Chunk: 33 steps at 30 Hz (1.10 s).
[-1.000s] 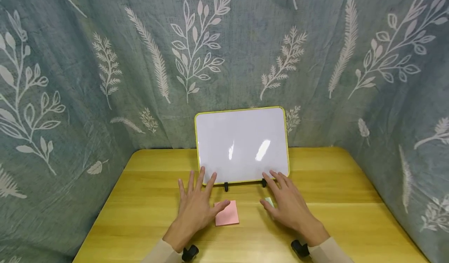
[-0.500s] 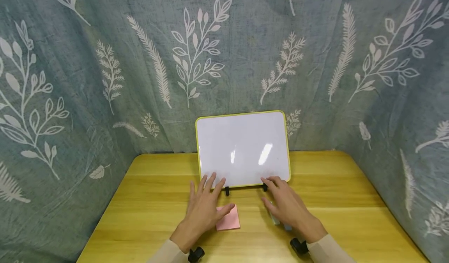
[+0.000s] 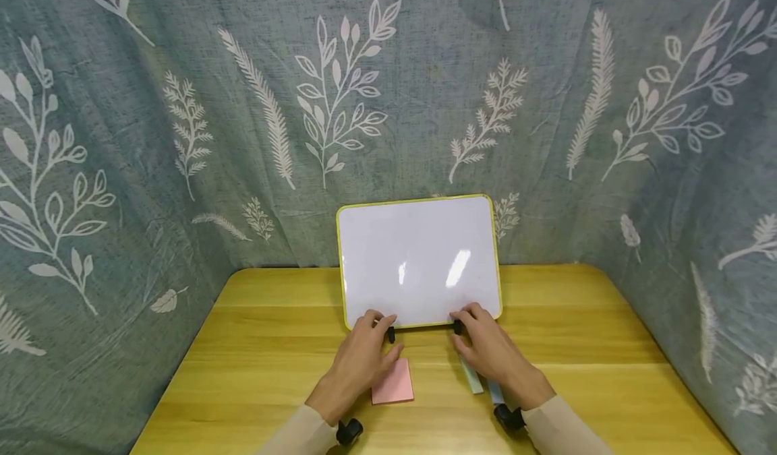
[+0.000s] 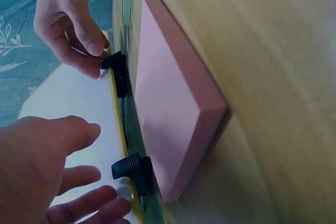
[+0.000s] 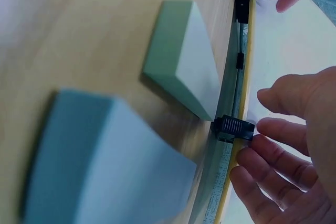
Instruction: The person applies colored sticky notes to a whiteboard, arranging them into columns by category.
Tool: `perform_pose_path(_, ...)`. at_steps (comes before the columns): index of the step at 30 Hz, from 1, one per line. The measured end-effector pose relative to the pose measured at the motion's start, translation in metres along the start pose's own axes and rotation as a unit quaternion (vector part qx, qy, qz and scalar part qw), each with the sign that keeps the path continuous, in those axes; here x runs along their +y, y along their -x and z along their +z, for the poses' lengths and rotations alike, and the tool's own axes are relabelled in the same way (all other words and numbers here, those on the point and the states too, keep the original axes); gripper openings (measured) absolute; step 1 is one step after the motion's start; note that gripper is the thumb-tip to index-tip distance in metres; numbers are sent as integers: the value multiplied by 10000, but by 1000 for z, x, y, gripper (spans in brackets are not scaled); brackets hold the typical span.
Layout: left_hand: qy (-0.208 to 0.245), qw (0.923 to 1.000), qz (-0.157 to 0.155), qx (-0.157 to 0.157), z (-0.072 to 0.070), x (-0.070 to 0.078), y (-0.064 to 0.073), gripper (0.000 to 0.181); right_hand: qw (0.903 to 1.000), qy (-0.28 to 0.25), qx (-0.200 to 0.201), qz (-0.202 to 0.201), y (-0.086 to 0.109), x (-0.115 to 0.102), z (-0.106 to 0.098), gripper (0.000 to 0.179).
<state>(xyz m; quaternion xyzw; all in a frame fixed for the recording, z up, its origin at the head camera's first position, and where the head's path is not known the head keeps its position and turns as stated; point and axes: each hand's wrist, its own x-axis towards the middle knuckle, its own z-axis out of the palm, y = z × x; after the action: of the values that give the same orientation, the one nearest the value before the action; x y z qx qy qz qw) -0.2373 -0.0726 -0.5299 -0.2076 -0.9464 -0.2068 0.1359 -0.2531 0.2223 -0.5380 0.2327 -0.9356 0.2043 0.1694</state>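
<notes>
A whiteboard (image 3: 419, 259) with a yellow frame leans back at the rear of the table, its lower edge in two black stand hooks (image 3: 391, 335). Bent but loose, the fingers of my left hand (image 3: 355, 360) hover by the left hook (image 4: 131, 170). My right hand (image 3: 492, 350) has its fingertips at the right hook (image 5: 231, 128), seeming to touch it, with the thumb apart. A pink sticky note pad (image 3: 393, 384) lies beside my left hand. Below my right hand are a narrow green sticky note pad (image 3: 472, 378) and a blue one (image 3: 495, 393), partly hidden in the head view.
The yellow wood-grain table (image 3: 255, 374) has rounded far corners. Blue-green curtains (image 3: 425, 104) with white leaf prints hang behind it and at both sides. A black wrist device (image 3: 349, 432) sits at each cuff.
My left hand has moved right and its spread fingers have drawn together and bent towards the left hook. My right hand has come slightly closer to the right hook, uncovering more of the green and blue pads.
</notes>
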Motion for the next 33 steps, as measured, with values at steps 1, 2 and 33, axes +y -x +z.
perform_pose_path(1,44,10000,-11,-21,0,0,-2,53,10000,-25,9,30,-1,0,0,35)
perform_pose_path(2,89,10000,-10,-30,0,-1,-3,50,10000,-44,28,46,-1,-1,0,33)
perform_pose_path(33,433,9990,-61,-134,1,-10,-20,12,9986,-369,249,283,-12,-3,4,16)
